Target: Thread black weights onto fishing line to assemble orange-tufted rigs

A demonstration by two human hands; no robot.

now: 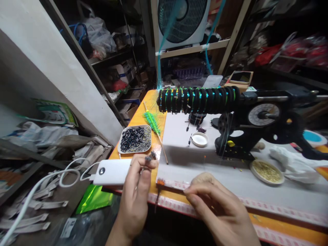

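Observation:
My left hand (137, 191) is raised at the table's front edge, its fingertips pinched on a small dark bead (151, 156). A thin dark thread with a frayed orange end (160, 182) hangs below those fingers. My right hand (217, 205) rests on the table edge, fingers pressed together at the thread's other end; what they pinch is too small to name. Just beyond my left hand sits a tray of black beads (135, 138). A black winding machine (256, 126) carries a roller wrapped with black, green and blue bracelets (197, 99).
A white power bank (112, 172) with a cable lies at the table's left corner. A green-wrapped stick (155, 128), a white lid (200, 139) and a dish of gold beads (266, 172) lie on the grey mat (230, 184). Cluttered shelves and a fan (183, 20) stand behind.

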